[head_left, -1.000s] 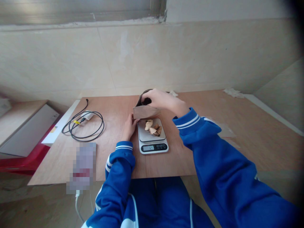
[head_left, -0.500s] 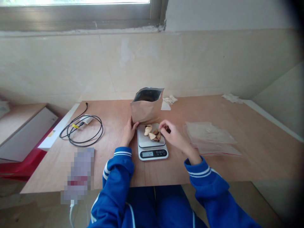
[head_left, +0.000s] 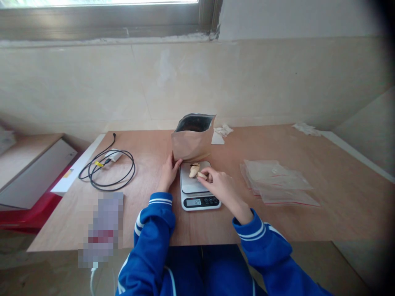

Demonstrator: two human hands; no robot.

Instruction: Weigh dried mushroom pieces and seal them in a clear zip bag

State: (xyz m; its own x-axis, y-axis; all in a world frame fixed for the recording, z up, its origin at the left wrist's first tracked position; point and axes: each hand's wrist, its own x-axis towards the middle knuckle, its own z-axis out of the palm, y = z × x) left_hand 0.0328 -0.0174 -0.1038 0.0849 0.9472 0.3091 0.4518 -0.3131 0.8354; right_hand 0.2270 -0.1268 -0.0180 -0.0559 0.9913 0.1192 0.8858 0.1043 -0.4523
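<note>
A small digital kitchen scale (head_left: 197, 193) sits on the wooden table (head_left: 324, 222), its display lit. Pale dried slices (head_left: 195, 169) lie on its pan. My right hand (head_left: 217, 185) rests over the right side of the pan, fingers curled and pinched on the slices there. Behind the scale stands an open brown paper pouch (head_left: 191, 139) with a dark inside. My left hand (head_left: 169, 172) presses against the pouch's lower left corner, fingers together, steadying it.
A coiled black cable with a white charger (head_left: 106, 164) lies at the left. A stack of clear zip bags (head_left: 277, 181) lies to the right of the scale. Crumpled paper (head_left: 222, 130) is behind the pouch. A blurred object (head_left: 101, 230) sits at the near left edge.
My right hand left the pouch's mouth, came down to the scale and now pinches at the slices on the pan. My left hand stayed at the pouch.
</note>
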